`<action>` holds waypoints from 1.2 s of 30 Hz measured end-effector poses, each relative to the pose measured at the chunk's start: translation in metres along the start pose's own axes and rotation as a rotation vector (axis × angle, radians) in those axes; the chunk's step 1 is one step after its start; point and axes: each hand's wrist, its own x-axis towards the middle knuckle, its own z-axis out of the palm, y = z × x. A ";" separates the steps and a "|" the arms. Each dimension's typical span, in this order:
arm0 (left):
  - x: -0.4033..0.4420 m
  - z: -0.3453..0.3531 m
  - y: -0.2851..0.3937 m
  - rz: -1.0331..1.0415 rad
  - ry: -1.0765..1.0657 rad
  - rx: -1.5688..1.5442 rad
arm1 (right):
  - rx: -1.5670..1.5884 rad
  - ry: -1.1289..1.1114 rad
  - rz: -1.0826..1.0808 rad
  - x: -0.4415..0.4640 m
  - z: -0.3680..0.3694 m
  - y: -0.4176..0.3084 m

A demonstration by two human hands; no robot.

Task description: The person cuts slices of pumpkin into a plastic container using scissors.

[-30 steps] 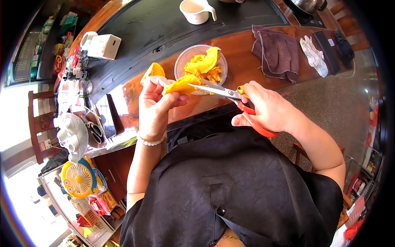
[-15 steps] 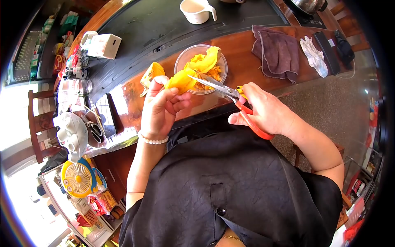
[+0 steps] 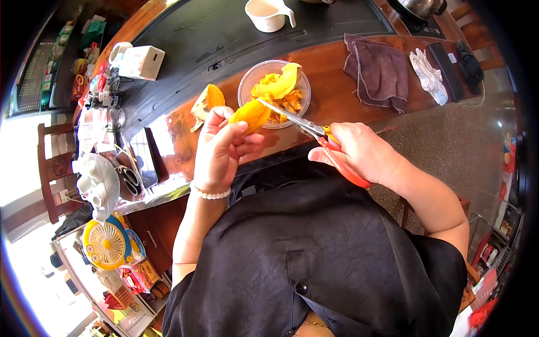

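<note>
My left hand (image 3: 220,147), with a white bead bracelet at the wrist, pinches an orange-yellow slice that looks like pumpkin (image 3: 250,117). My right hand (image 3: 359,150) grips scissors (image 3: 303,121) with red and yellow handles. The blade tips meet the slice's upper right edge, and the blades look nearly closed. Just behind the slice is a clear round plastic bowl (image 3: 245,84) with small cut pieces (image 3: 291,102) and a larger curved slice (image 3: 281,83) on top. Another pumpkin chunk (image 3: 209,101), with pale rind, lies left of the bowl.
A white cup with a handle (image 3: 268,16) stands on the black table inset (image 3: 208,33). To the right lie a brown towel (image 3: 377,73), a white cloth (image 3: 429,77) and a long black case (image 3: 446,64). On the left are a white box (image 3: 142,63) and a tablet (image 3: 145,157).
The scissor blades have closed at the slice's edge, and the right hand's grip has tightened. The left hand and slice have shifted slightly to the right.
</note>
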 end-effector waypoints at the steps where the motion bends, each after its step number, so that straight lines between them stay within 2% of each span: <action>1: 0.000 0.000 0.000 -0.016 0.012 0.000 | -0.009 -0.024 0.014 0.000 -0.001 0.000; 11: 0.001 -0.007 0.002 0.046 -0.002 -0.019 | 0.093 -0.128 0.095 -0.006 -0.011 -0.002; 14: 0.002 -0.009 0.001 0.044 -0.050 -0.031 | 0.085 -0.199 0.058 -0.004 -0.013 -0.001; 16: 0.003 -0.008 0.001 0.006 -0.098 -0.012 | 0.152 -0.247 0.107 -0.001 -0.012 -0.003; 20: 0.003 -0.008 0.001 0.020 -0.100 -0.031 | 0.196 -0.257 0.125 0.000 -0.007 -0.001; 22: 0.003 -0.011 0.001 0.016 -0.097 -0.049 | 0.251 -0.216 0.054 0.000 -0.006 0.002; 26: 0.006 -0.018 -0.001 0.002 -0.113 -0.068 | 0.260 -0.179 0.056 -0.002 -0.005 0.000; 28: 0.007 -0.018 -0.002 -0.012 -0.090 -0.051 | 0.258 -0.236 0.133 -0.003 -0.011 -0.008; 32: 0.005 -0.007 0.000 -0.006 -0.067 -0.054 | 0.245 -0.186 0.089 -0.004 -0.007 -0.001; 36: 0.005 -0.008 0.001 0.075 -0.037 -0.009 | 0.181 -0.207 0.099 -0.005 -0.008 0.005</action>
